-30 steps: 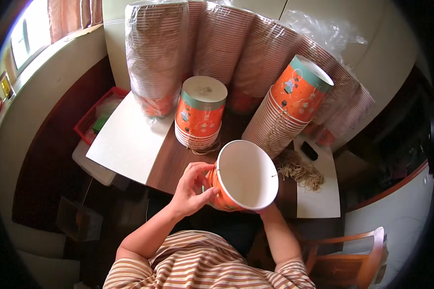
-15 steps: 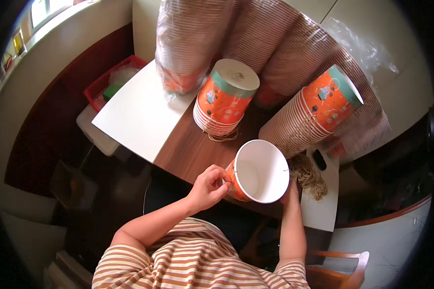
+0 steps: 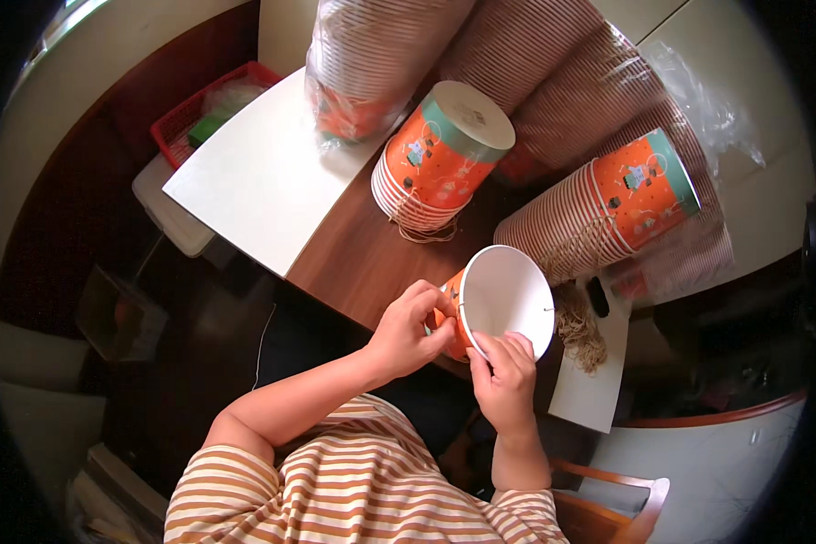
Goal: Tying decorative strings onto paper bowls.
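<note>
Tabletop (image 3: 340,276): brown wood-grain middle, white sections either side, bulky stock along the far edge. Nearest: striped shirt (image 3: 363,480), forearms reaching up from it; wooden chair (image 3: 607,494) low right.

Paper bucket (image 3: 508,295), orange outside and white inside, is held over the near edge, tilted, mouth up and rightward. Small dark marks sit on opposite sides of its rim; cord or slits, too small to tell.

Right hand (image 3: 506,385) pinches the near rim, thumb outside, other fingers over the lip. Left hand (image 3: 406,335) is at the outer wall by the left mark, thumb and fingers curled in close; can't tell what they pinch, if anything.

Step in hand, my read: left works at that rim mark, right steadies. Next move calls for a light right pinch so the paper lip doesn't buckle, plus fine left fingertip control.

Beyond: twine bundle (image 3: 578,335) beside a black object (image 3: 597,297); short bucket stack (image 3: 444,159), base up, twine loops round its foot; taller bucket stack (image 3: 562,227) to the right. Farthest: plastic-wrapped stacks (image 3: 372,63), red basket (image 3: 166,136) off the left end.
</note>
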A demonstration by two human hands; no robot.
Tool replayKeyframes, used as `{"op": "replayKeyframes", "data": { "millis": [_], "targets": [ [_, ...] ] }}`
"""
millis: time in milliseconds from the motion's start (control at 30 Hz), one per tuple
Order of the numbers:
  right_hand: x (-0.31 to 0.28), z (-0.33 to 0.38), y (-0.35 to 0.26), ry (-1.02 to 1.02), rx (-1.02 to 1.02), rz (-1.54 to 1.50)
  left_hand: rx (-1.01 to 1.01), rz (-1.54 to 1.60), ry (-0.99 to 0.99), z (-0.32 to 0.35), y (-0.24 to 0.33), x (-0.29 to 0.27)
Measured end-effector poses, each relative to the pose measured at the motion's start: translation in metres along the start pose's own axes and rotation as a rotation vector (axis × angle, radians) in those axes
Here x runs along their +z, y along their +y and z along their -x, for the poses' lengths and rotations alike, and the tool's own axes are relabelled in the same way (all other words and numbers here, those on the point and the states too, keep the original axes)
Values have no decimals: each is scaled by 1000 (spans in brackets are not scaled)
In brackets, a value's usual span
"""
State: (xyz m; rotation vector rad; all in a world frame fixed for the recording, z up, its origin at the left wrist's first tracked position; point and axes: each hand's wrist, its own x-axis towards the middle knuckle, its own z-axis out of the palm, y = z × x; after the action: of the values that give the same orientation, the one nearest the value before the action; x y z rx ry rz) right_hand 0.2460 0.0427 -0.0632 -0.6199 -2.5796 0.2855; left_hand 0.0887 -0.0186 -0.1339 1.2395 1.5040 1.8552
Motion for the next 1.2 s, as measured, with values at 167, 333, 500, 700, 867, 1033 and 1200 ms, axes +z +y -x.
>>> {"op": "replayKeyframes", "data": {
  "millis": [167, 333, 500, 700, 867, 1033, 1200],
  "targets": [
    [-11, -1, 6, 67, 69, -7, -555, 773, -152, 0, -3, -8],
    [-9, 3, 7, 73, 113, -54, -371, 560, -72, 6, 7, 5],
    [-7, 4, 9, 77, 116, -64, -118, 176, -14, 0, 6, 11],
    [-11, 5, 14, 88, 134, -83, -637, 886, -196, -2, 8, 2],
    [-10, 9, 19, 62, 157, -97, -613, 979, -194, 7, -9, 7],
    [-11, 13, 34, 42, 126, -138, -568, 823, -154, 14, -21, 19],
    [-15, 10, 40, -8, 83, -172, -565, 713, -152, 12, -22, 23]
  ]
}}
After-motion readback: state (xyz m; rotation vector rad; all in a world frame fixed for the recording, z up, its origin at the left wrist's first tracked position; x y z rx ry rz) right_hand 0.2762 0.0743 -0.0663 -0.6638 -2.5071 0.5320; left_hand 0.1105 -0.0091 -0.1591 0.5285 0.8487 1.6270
